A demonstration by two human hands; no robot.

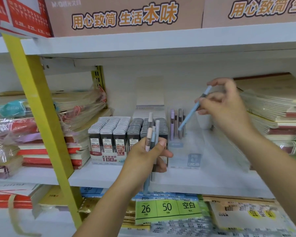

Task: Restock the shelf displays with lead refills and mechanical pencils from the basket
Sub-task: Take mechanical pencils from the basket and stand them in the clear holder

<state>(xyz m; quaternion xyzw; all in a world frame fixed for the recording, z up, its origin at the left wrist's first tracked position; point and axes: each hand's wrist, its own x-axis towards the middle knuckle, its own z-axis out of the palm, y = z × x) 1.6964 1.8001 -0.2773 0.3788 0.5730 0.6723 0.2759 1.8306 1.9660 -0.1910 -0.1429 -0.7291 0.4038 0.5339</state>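
Observation:
My left hand (pixel 149 153) grips a bunch of several mechanical pencils (pixel 152 132), pink, blue and grey, held upright in front of the shelf. My right hand (pixel 224 103) pinches one light blue mechanical pencil (pixel 192 111), tilted with its tip down over a clear plastic pencil display (pixel 186 151). A few pencils (pixel 177 124), purple and grey, stand at the back of that display. To its left, a lead refill display (pixel 109 134) is packed with rows of grey-capped refill cases. The basket is out of view.
Stacks of wrapped notebooks (pixel 82 106) crowd the left of the white shelf (pixel 101 177), and more notebooks (pixel 277 108) pile on the right. A yellow upright post (pixel 39 106) crosses the left. Paper packs (pixel 167 209) lie on the shelf below.

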